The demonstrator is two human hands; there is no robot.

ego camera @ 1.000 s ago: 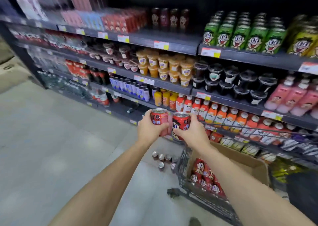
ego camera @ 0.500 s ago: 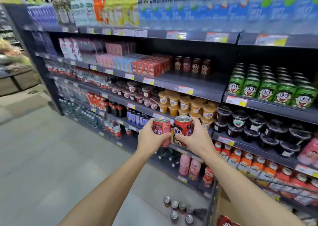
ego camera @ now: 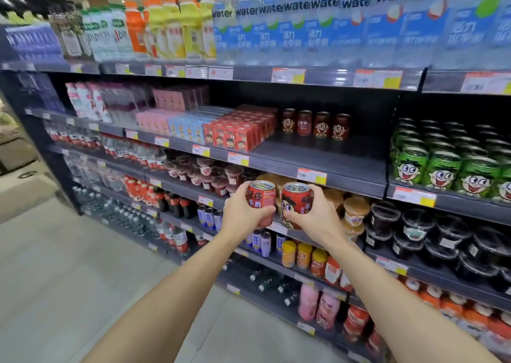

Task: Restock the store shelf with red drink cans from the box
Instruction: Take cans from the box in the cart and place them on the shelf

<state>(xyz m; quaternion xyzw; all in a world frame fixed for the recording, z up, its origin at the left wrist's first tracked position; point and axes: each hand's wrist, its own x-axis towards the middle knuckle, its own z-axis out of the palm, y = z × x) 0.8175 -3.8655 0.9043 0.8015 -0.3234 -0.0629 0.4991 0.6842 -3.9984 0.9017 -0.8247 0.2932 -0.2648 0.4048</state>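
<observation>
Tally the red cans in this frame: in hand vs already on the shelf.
Red cans in hands: 2, one in the left hand (left can), one in the right hand (right can)
Red cans on the shelf: 4, in a back row
Total: 6

I see green cartoon-face cans (ego camera: 442,166) packed tight on the right. Above them stand water bottles (ego camera: 326,28); below them, black lidded cups (ego camera: 414,230); to their left, red drink cartons (ego camera: 237,133).
</observation>
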